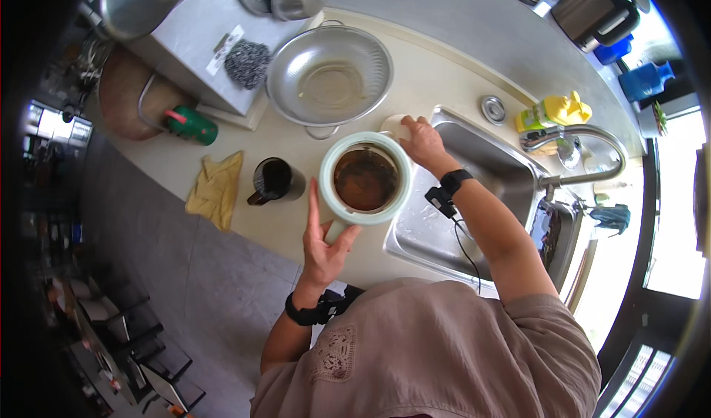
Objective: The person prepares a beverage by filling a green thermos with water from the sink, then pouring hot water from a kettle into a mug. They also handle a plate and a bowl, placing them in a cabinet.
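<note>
A pale green round pot (365, 178), its lid off, holds brown liquid with dark bits in it. My left hand (326, 246) grips the pot's stub handle at the near side, with a finger along the rim. Beyond the pot, my right hand (423, 141) has its fingers on a whitish round lid (395, 127) at the sink's edge; part of the lid is hidden by the hand and the pot. A dark mug (276, 179) stands to the left of the pot. Behind, a steel colander (330, 76) rests on the counter.
To the right is a steel sink (472, 135) with a curved faucet (600, 135). A yellow cloth (215, 191) overhangs the counter's front edge. A green container (191, 125) lies at left, and a steel-wool scourer (248, 63) is on a raised ledge. A yellow bottle (547, 113) stands behind the sink.
</note>
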A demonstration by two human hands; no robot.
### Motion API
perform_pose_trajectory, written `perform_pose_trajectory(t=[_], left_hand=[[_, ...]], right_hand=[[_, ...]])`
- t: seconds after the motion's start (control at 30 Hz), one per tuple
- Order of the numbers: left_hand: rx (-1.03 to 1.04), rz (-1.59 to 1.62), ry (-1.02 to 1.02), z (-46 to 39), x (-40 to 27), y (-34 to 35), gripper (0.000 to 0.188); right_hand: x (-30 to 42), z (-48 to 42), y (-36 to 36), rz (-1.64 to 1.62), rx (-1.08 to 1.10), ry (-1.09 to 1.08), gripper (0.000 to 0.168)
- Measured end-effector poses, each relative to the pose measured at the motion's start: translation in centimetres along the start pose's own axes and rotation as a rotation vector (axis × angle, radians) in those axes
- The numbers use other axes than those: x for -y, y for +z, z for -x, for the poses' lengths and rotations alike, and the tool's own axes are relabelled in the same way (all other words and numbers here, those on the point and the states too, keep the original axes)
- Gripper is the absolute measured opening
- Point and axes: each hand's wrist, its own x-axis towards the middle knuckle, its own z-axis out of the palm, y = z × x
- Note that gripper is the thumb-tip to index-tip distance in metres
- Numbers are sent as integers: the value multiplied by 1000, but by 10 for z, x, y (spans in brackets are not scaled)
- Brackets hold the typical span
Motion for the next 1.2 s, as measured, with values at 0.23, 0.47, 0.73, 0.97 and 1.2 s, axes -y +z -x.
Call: perform_pose_trajectory(t=[0.23, 0.47, 0.73, 0.97, 1.2], left_hand=[[-22, 6, -5, -4, -2, 13, 94], [-118, -56, 80, -26, -7, 53, 97], [6, -23, 11, -31, -9, 141, 102], [204, -33, 32, -59, 50, 217, 100], [202, -130, -26, -93, 114, 267, 104]], right_hand=[[-6, 59, -65, -172, -108, 0, 42], [-46, 228, -192, -47, -161, 148, 23], [-111, 336, -261, -14, -193, 463, 25], [-179, 354, -239, -28, -97, 579, 28], [-249, 343, -215, 93, -167, 583, 48]])
